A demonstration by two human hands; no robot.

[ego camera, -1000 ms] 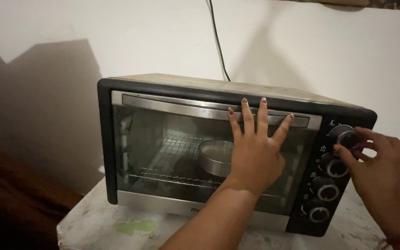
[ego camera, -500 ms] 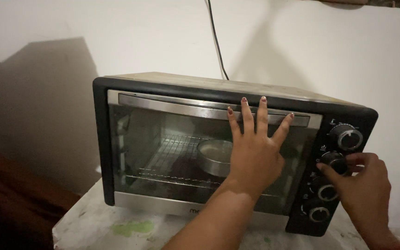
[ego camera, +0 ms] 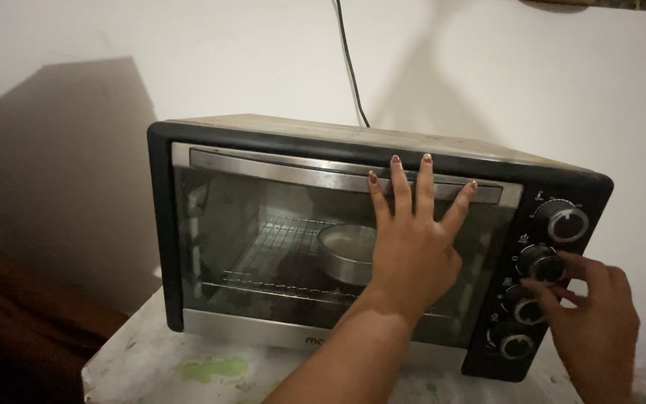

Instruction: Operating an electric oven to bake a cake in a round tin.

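Oven is sitting on a paint-stained white surface against a pale wall. Left hand is pressing flat, fingers spread, on its glass door; right hand is pinching a knob.

Pan in oven, knobs right

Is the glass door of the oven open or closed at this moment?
Closed. The oven door stands flush in its frame, the left hand is pressed flat on its glass, and the round pan shows behind it.
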